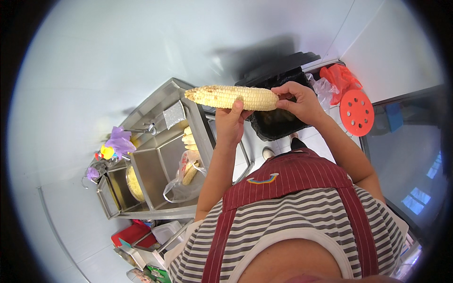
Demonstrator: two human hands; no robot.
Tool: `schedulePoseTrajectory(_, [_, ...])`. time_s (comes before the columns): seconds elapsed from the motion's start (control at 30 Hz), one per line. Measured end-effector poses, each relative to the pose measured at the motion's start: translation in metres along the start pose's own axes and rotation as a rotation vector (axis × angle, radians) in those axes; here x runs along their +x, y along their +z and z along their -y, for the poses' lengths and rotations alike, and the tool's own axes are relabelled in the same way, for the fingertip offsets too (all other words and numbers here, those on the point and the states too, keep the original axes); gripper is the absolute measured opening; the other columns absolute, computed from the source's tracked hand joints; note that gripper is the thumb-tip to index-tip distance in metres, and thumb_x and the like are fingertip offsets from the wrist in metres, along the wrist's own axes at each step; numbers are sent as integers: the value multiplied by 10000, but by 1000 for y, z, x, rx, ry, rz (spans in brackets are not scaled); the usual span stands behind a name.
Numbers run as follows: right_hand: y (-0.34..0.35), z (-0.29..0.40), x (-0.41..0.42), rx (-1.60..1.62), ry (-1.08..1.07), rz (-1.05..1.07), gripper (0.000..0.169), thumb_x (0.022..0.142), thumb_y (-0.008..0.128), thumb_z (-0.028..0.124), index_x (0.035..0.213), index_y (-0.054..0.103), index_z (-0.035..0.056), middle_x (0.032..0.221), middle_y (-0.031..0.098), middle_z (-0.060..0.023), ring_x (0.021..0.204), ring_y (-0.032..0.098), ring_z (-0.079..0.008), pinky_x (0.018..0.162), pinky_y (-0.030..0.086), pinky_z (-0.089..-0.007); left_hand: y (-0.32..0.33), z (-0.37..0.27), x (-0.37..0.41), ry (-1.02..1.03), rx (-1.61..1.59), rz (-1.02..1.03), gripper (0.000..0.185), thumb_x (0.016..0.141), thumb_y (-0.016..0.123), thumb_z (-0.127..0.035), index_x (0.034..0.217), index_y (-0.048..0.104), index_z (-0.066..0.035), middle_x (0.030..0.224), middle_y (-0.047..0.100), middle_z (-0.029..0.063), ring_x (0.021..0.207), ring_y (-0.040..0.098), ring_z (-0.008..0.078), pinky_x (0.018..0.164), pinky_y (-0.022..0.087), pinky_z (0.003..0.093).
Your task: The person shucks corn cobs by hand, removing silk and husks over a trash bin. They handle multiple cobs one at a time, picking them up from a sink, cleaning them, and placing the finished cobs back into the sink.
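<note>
A husked ear of pale corn (226, 96) lies sideways in front of me, its brownish tip pointing left. My left hand (231, 122) holds it from below, thumb pressed on the near side around mid-length. At the right end, the fingers and thumb of my right hand (297, 102) pinch the blunt base of the cob. Beneath the corn and my right hand stands a black lined bin (279, 125), its black lid (279, 65) raised. Whether anything else is between my right fingertips is hidden.
On the left is a stainless steel sink (147, 169) with a faucet (150, 129). Several corn ears (190, 138) and a clear plastic bag (182, 189) with corn lie in it. A basin of yellow bits (135, 184) sits farther left. A red round stool (356, 113) stands right.
</note>
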State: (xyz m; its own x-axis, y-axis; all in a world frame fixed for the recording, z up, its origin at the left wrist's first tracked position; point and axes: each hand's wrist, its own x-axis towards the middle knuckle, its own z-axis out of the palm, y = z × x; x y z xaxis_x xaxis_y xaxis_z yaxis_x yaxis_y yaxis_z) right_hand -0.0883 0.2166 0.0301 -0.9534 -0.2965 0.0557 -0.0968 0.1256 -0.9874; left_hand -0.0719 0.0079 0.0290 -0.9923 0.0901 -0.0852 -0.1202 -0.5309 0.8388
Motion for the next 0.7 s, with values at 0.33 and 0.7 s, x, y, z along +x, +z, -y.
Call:
schedulePoseTrajectory(0.33, [-3, 6, 1, -227, -23, -120, 82, 799, 603, 96, 834, 592, 23, 728, 584, -13, 659, 523, -66, 605, 425, -210, 5, -1, -2, 63, 71, 28, 356, 816, 615, -195, 1105, 467, -51, 1055, 558, 92, 968, 566, 245, 824, 484, 412])
schedulePoseTrajectory(0.7, [-8, -21, 10, -439, -38, -211, 152, 806, 590, 161, 861, 597, 20, 728, 599, -58, 712, 570, -131, 663, 455, -261, 3, -5, -7, 59, 60, 43, 351, 835, 592, -208, 1103, 462, -22, 1067, 556, 116, 974, 566, 248, 823, 490, 418])
